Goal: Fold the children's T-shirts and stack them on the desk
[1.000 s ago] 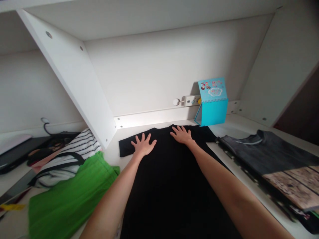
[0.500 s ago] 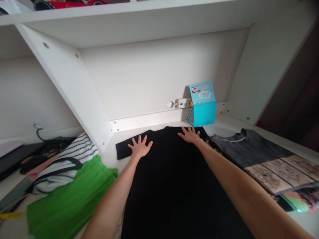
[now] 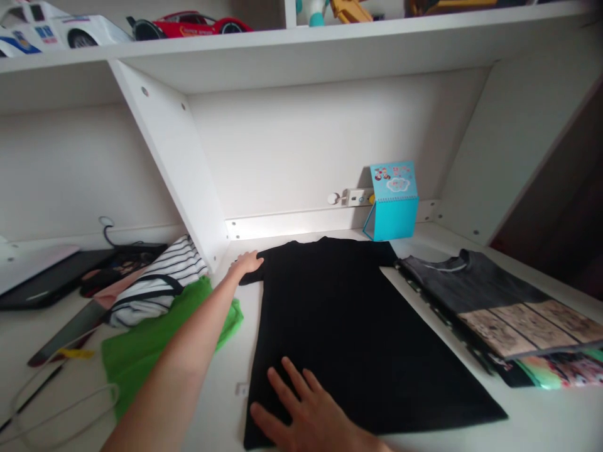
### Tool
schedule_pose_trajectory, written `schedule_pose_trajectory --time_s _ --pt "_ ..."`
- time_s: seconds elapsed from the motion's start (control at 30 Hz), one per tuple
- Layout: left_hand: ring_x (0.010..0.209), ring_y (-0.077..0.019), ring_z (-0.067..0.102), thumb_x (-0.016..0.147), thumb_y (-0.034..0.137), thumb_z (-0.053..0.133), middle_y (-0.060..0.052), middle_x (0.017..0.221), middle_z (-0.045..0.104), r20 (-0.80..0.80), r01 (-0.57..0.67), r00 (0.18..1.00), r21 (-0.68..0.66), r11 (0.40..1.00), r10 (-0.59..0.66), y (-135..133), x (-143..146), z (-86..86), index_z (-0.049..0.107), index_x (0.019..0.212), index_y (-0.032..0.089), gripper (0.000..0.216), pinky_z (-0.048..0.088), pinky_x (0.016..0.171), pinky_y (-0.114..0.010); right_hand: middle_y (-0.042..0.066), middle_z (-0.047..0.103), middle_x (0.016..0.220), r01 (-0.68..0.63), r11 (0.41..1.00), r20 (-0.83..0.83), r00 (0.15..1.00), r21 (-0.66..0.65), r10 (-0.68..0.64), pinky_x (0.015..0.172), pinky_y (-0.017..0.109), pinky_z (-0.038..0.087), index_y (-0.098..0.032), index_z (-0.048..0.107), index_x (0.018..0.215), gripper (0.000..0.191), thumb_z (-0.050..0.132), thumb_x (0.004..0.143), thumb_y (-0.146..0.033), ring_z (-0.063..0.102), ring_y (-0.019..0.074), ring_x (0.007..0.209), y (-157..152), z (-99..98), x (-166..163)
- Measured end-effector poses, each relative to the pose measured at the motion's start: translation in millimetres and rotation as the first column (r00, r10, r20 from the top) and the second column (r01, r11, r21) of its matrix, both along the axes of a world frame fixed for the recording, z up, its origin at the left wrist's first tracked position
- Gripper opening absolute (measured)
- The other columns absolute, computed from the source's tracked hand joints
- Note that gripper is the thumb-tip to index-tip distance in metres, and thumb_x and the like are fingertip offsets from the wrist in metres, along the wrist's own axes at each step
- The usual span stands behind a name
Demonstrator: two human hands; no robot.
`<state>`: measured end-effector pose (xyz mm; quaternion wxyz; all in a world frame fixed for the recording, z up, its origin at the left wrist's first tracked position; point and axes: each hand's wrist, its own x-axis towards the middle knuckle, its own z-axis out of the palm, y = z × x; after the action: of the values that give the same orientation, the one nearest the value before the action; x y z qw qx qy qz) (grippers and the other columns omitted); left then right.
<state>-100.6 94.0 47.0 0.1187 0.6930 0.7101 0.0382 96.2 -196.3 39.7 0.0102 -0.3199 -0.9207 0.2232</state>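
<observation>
A black T-shirt (image 3: 339,326) lies spread out on the white desktop, its neck toward the back wall. At the left sleeve is my left hand (image 3: 245,263), fingers drawn together and closed on the sleeve's end; the fingertips are partly hidden. Low on the shirt's left side, near the hem, my right hand (image 3: 311,411) rests palm down with its fingers spread, holding nothing. Under my left forearm, a green garment (image 3: 141,345) lies partly covered. Right of the shirt is a stack of folded clothes topped by a grey T-shirt (image 3: 471,282).
A blue desk calendar (image 3: 396,216) stands behind the shirt, beside a wall socket (image 3: 358,197). A striped garment (image 3: 160,289), a black laptop (image 3: 61,276) and a loose white cable (image 3: 70,402) lie left. Toy cars (image 3: 193,25) sit on the shelf above.
My right hand has left the right shoulder and come down to the lower left of the shirt. My left hand has shifted outward to the sleeve's end, closing its fingers. The view has shifted.
</observation>
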Motion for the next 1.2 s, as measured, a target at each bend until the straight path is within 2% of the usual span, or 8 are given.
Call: schedule_pose_trajectory --time_s 0.07,0.2,0.33,0.6,0.73,0.9,1.03,1.2 --pt "0.122 -0.0344 0.038 0.073 0.047 0.053 -0.017 0.131 0.046 -0.007 -0.050 0.999 0.021 0.999 0.050 -4.3 -24.0 0.9 0.054 0.117 0.018 0.053 0.035 0.093 -0.041 0.017 0.025 0.141 0.042 0.999 0.006 0.999 0.010 -0.042 0.090 0.064 0.030 -0.031 0.039 0.133 0.042 0.037 0.091 -0.035 0.018 0.0407 0.128 -2.6 -7.3 -5.6" --pt "0.108 -0.0327 0.051 0.066 0.038 0.063 -0.016 0.107 0.061 0.041 -0.134 0.990 0.031 0.990 0.133 -12.3 -50.8 2.3 0.062 0.089 0.014 0.033 0.040 0.085 -0.035 0.020 0.032 0.138 0.086 0.994 -0.023 0.996 0.063 -0.085 0.092 0.060 0.035 -0.021 0.048 0.127 0.060 0.061 0.075 -0.047 0.028 0.0415 0.125 -6.4 -7.9 -18.1" --pt "0.083 -0.0245 0.062 0.065 0.029 0.067 -0.007 0.073 0.065 0.208 -0.182 0.960 -0.036 0.983 0.186 -14.3 -56.8 6.1 0.058 0.069 0.015 0.018 0.045 0.070 -0.028 0.017 0.056 0.114 0.174 0.980 -0.048 0.984 0.096 -0.170 0.084 0.047 0.048 -0.015 0.062 0.102 0.044 0.069 0.068 -0.042 0.051 0.0332 0.107 -12.6 3.0 -37.9" --pt "0.068 -0.0162 0.063 0.079 0.015 0.054 -0.007 0.079 0.065 0.600 -0.261 0.753 -0.103 0.960 0.270 -20.7 -55.8 -0.8 0.043 0.116 0.013 0.038 0.050 0.065 -0.024 0.009 0.060 0.082 0.086 0.919 -0.029 0.996 0.384 -0.082 0.052 0.033 0.049 -0.016 0.059 0.094 0.017 0.055 0.077 -0.013 0.058 0.0241 0.076 -10.8 16.0 -48.9" --pt "0.069 -0.0152 0.063 0.078 0.004 0.051 -0.004 0.076 0.064 0.701 -0.277 0.671 -0.067 0.959 0.242 -25.6 -50.3 2.9 0.037 0.126 0.011 0.050 0.050 0.068 -0.024 0.005 0.060 0.080 0.209 0.923 -0.215 0.966 0.322 -0.144 0.053 0.027 0.045 -0.016 0.057 0.084 0.006 0.053 0.078 -0.017 0.058 0.0187 0.072 -6.9 24.7 -25.6" --pt "0.067 -0.0131 0.061 0.078 0.003 0.046 -0.005 0.075 0.065 0.758 -0.268 0.634 0.027 0.963 0.155 -14.8 -19.7 33.7 0.053 0.116 0.011 0.039 0.049 0.068 -0.022 -0.001 0.058 0.075 0.517 0.845 -0.491 0.777 0.139 -0.395 0.052 0.022 0.036 -0.020 0.051 0.078 0.004 0.052 0.079 -0.024 0.056 0.0128 0.061 -5.0 30.4 11.3" --pt "0.065 -0.0102 0.061 0.077 0.006 0.049 -0.005 0.084 0.066 0.764 -0.205 0.645 0.144 0.968 0.023 3.8 34.5 57.8 0.053 0.120 0.014 0.044 0.047 0.068 -0.023 -0.003 0.056 0.068 0.624 0.771 -0.569 0.682 0.127 -0.459 0.047 0.021 0.030 -0.021 0.046 0.074 0.009 0.042 0.078 -0.014 0.052 0.0100 0.051 -9.9 20.3 33.3" --pt "0.075 -0.0151 0.064 0.072 0.011 0.057 -0.006 0.099 0.066 0.726 -0.110 0.681 0.235 0.966 -0.099 18.3 113.3 49.4 0.055 0.120 0.017 0.049 0.047 0.077 -0.027 -0.003 0.060 0.068 0.628 0.762 -0.559 0.693 0.157 -0.456 0.047 0.022 0.033 -0.023 0.049 0.086 0.016 0.037 0.079 -0.015 0.056 0.0116 0.051 -19.0 0.4 49.7"
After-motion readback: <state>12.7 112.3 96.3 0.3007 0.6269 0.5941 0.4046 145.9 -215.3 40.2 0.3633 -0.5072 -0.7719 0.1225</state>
